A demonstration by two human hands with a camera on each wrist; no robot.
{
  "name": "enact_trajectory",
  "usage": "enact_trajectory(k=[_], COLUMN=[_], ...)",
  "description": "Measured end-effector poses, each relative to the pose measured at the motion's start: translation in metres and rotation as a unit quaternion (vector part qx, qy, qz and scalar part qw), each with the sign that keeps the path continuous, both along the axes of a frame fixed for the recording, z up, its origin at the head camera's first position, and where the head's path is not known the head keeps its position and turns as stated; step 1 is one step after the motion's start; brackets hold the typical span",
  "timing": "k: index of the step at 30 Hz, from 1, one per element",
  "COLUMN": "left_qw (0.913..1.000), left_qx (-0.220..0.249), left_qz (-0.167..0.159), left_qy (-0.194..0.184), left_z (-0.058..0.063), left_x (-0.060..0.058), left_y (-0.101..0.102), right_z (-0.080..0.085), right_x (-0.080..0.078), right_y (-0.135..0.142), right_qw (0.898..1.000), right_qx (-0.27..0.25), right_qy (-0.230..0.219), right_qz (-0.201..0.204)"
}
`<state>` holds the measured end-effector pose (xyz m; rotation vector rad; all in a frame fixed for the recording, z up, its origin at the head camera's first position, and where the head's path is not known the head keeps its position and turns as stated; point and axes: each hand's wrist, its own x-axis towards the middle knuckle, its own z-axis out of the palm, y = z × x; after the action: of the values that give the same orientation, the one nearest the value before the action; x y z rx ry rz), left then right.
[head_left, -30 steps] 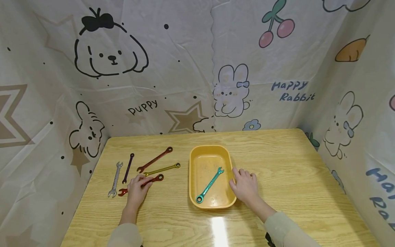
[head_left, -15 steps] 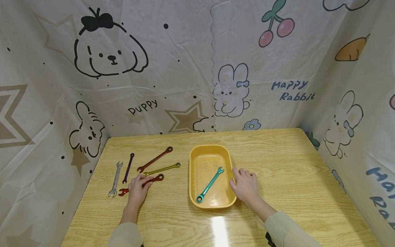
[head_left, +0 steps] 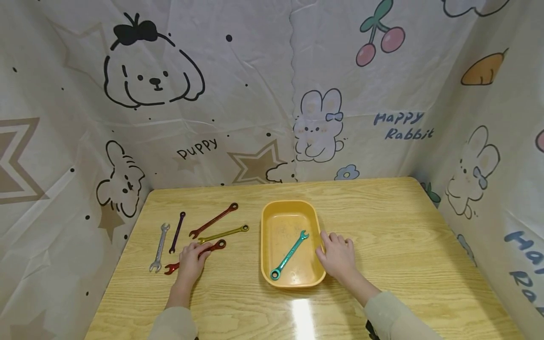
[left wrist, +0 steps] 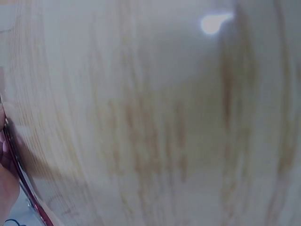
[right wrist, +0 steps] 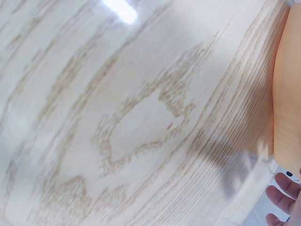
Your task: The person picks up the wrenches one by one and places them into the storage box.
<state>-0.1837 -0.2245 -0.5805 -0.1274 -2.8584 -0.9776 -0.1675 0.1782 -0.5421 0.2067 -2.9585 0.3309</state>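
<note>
Red wrench (head_left: pixel 211 247) is sitting in the left hand (head_left: pixel 191 261), thumb and fingers pinching it mid-shaft with no slack showing, ring end poking out right of the grip, open end to its left. Whether it is clearing the table (head_left: pixel 238 302) or resting on it, can't tell (left wrist view is mostly showing wood grain). Well right of that grip, the orange-yellow tray (head_left: pixel 276 226) is holding a teal wrench (head_left: pixel 290 254). Right hand (head_left: pixel 338 255) is touching the tray's right rim; pinching or just resting, can't tell. Just beyond the left grip a gold wrench (head_left: pixel 223 233) is lying, a rust-red wrench (head_left: pixel 214 220) past it; purple wrench (head_left: pixel 177 232) and silver wrench (head_left: pixel 159 248) are lying off to its left. Step, my guess: picking up the red wrench, transfer not yet happening. Next move is probably calling for a straight lift that is avoiding the gold one, then a rightward carry over the tray's nearer wall, with the right hand steadying.
</note>
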Motion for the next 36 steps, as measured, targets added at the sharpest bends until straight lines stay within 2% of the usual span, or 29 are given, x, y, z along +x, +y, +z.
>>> enact_trajectory(k=[8, 19, 29, 36], left_qw=[1.0, 0.9982, 0.9963, 0.9959], left_qx=[-0.005, -0.036, -0.034, -0.033], left_qz=[-0.003, -0.007, -0.011, -0.008], left_qy=[0.002, 0.048, 0.079, 0.084], left_z=[0.0011, -0.0033, -0.0062, -0.0087], left_x=[0.0003, -0.0001, -0.0016, 0.0], left_y=[0.0009, 0.0023, 0.0027, 0.0023], right_z=[-0.0007, -0.0011, -0.0018, -0.0019], right_x=[0.0, -0.0003, -0.0008, -0.0006], right_y=[0.0003, 0.0003, 0.0001, -0.0002], right_qw=[1.0, 1.0, 1.0, 1.0], right_qx=[-0.001, -0.001, -0.003, -0.005], right_qy=[-0.004, 0.004, 0.01, 0.008], right_qz=[-0.001, -0.001, -0.005, -0.004])
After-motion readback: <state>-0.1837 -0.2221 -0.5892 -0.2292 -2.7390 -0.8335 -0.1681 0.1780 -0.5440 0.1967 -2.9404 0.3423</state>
